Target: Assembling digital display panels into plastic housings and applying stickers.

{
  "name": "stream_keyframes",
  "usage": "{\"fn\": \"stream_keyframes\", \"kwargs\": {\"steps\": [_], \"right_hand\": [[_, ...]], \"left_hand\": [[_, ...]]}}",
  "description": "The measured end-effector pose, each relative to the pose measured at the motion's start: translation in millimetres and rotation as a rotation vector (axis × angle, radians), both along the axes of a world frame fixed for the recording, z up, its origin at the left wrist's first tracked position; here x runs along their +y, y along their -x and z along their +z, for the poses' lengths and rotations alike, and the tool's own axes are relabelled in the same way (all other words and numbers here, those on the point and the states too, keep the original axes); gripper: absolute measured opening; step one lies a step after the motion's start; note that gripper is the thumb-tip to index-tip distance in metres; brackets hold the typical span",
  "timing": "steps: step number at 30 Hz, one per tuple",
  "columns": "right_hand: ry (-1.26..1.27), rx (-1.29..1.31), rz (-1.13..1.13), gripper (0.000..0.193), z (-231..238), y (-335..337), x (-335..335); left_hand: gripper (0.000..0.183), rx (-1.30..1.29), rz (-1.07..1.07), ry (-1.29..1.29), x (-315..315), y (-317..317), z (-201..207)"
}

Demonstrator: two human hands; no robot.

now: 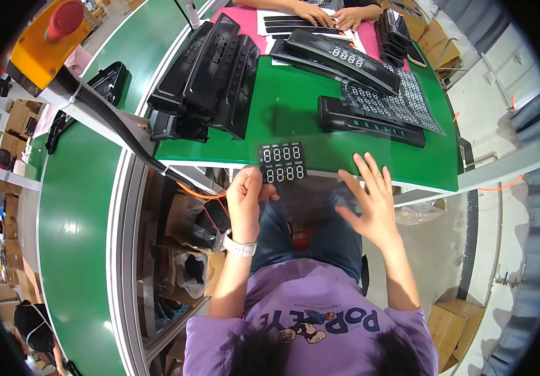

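Note:
My left hand (245, 195), with a white watch on its wrist, pinches the left edge of a clear film sheet (339, 147). Two black display stickers (282, 163) with white digit shapes sit at that end of the film. My right hand (371, 203) is open with fingers spread, over or against the film's right part; whether it touches cannot be made out. Just beyond the film lies a long black plastic housing (370, 122) with a row of small green marks. Behind it, another black housing (345, 59) with a digit display rests on similar ones.
A stack of black housings (207, 75) stands on the green table (282, 113) at left. A sheet of digit stickers (417, 103) lies at right. Across the table, another person's hands (329, 17) work over black strips. An orange box with a red button (63, 28) overhangs the left.

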State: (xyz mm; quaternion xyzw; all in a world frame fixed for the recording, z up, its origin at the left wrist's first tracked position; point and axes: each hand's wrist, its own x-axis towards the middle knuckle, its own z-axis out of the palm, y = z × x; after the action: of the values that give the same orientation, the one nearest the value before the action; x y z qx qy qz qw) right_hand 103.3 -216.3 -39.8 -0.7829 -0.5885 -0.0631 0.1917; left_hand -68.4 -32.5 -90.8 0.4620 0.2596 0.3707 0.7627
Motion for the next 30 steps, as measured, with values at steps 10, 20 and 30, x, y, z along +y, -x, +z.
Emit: {"fn": "stream_keyframes", "kwargs": {"steps": [10,20,30], "right_hand": [[-0.286,0.723,0.047,0.053,29.0,73.1,11.8],[-0.311,0.998,-0.11,0.024,30.5,68.9,-0.9],[-0.422,0.982,-0.299,0.034,13.9,57.2,-3.4]], "left_hand": [[0.01,-0.143,-0.282,0.089,-66.2,1.2,37.6],[0.011,0.054,-0.409,0.008,-73.8,-0.9,42.8],[0.009,-0.099,-0.431,0.094,-70.5,0.2,28.1]]}}
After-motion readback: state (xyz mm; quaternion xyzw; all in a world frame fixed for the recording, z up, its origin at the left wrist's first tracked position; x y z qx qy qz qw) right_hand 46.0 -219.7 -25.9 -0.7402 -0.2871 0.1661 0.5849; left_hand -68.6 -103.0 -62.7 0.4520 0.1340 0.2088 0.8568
